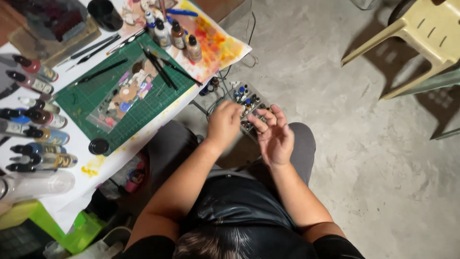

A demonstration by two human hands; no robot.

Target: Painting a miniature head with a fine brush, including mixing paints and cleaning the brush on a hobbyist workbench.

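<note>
Both hands empty over box of paint bottles point(247, 106) on floor: left hand point(224, 125) loosely curled, right hand point(274, 135) spread palm-up; no bottle picked yet.

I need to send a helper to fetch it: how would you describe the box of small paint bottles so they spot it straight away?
Start at the white table with the green cutting mat. Off its right edge, down on the grey concrete floor, sits a box of small paint bottles, just beyond the left hand and right hand. Unlike the table's bottles, these stand packed together.
</note>
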